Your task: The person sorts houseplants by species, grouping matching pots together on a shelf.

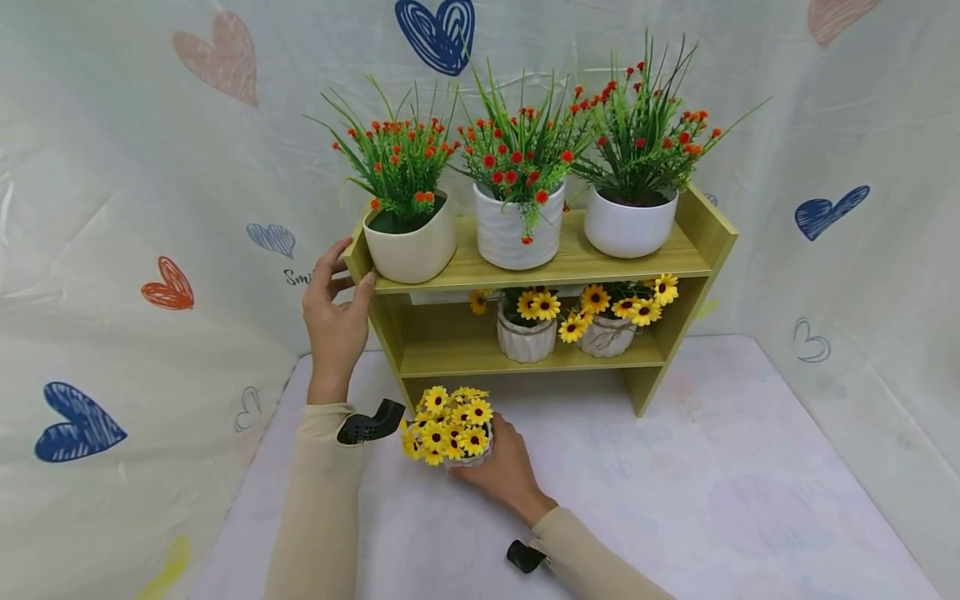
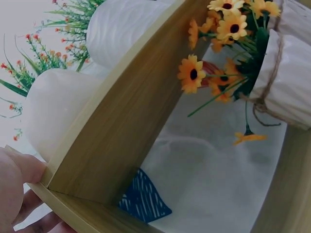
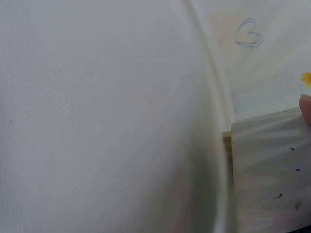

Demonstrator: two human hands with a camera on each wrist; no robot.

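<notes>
My left hand [image 1: 336, 325] grips the upper left side of a two-tier wooden shelf [image 1: 450, 358], its thumb at the front edge and its fingers on the outer side. In the left wrist view, the fingertips [image 2: 33, 167] lie at the board's corner. Below the shelf's left front, my right hand [image 1: 510, 475] holds a small pot of yellow daisy-like flowers [image 1: 447, 425]. The right wrist view shows this pot's whitish wall [image 3: 269, 170] at the right edge, with a fingertip [image 3: 306, 108] on it. Most of that hand is out of that view.
On the top board stand a cream pot [image 1: 412, 246] and two white pots [image 1: 519, 225], all with red-flowered grassy plants. Two whitish pots [image 1: 527, 340] with yellow flowers occupy the middle board's centre and right. Behind hangs a heart-printed sheet [image 1: 187, 358]; below lies a pale tabletop [image 1: 675, 500].
</notes>
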